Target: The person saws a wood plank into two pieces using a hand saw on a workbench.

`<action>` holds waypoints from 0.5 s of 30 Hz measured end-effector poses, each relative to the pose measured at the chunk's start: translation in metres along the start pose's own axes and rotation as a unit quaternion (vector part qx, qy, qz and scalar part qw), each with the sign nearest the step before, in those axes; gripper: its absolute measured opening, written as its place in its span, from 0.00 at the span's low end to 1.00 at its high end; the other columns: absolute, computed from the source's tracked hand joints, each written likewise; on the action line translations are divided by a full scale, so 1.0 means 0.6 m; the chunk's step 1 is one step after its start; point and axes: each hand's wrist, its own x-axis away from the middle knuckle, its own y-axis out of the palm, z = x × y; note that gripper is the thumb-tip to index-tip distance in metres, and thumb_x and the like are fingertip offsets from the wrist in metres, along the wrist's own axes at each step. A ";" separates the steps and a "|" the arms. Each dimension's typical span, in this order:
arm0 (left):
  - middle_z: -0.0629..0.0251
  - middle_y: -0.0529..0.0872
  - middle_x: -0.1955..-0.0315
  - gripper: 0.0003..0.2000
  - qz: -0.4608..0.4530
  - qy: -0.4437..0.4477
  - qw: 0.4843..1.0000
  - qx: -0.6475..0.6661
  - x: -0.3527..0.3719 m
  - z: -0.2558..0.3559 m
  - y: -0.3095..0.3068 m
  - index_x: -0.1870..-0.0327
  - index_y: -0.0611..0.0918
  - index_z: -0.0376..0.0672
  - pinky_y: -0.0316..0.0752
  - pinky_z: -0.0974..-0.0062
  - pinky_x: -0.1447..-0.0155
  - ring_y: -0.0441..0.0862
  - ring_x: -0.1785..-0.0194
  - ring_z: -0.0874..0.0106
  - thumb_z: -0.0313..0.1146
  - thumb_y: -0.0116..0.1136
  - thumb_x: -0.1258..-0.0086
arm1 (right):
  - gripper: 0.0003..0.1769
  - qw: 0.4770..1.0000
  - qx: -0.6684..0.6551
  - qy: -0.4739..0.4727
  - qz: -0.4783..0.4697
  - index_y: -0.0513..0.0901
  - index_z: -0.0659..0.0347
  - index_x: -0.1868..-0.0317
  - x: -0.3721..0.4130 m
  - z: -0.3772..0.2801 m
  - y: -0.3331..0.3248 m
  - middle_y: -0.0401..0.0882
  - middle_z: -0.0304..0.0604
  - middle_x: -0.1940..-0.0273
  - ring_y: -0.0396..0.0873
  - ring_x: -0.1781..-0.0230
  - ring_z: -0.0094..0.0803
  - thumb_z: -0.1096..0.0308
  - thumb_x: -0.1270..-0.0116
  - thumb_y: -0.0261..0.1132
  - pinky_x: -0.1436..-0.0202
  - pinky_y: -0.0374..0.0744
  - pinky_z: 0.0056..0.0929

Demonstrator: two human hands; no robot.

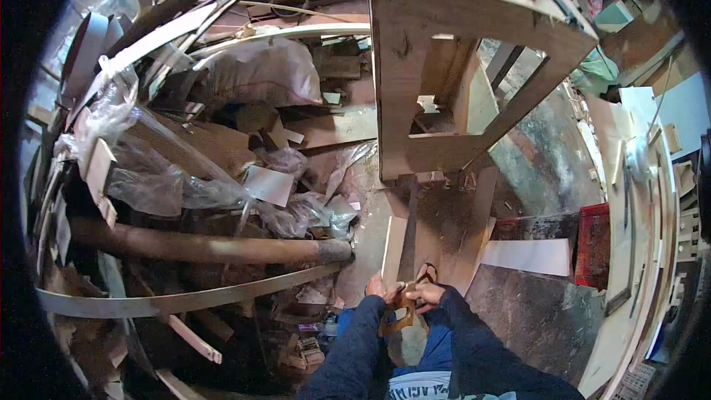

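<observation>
My left hand (379,287) is closed at the lower end of a pale wooden strip (394,249), which points away from me. Close beside it, my right hand (428,295) has its fingers bent together. What they pinch is too small to make out. Just below and between both hands is a tan wooden piece with a cut-out (400,318), resembling a tool handle. A greyish surface shows beneath it, in front of my blue trousers. Part of a sandalled foot (427,272) shows beyond the right hand.
Ahead stands a large wooden frame box (400,67) with a window-like opening and tools on top. On the left lie a long tube (200,244), a curved strip (185,304), plastic sheeting and scrap wood. Rightward are a white board (527,256), a red panel (593,246) and leaning boards.
</observation>
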 end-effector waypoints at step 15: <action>0.65 0.86 0.64 0.18 0.148 0.201 0.935 0.252 0.220 0.540 -0.234 0.55 0.81 0.35 0.79 0.73 0.57 0.82 0.62 0.74 0.32 0.74 0.43 | 0.30 0.905 0.085 -0.406 0.091 0.80 0.66 0.45 0.388 -0.200 0.126 0.84 0.45 0.56 0.82 0.58 0.31 0.44 0.29 0.63 0.53 0.78 0.30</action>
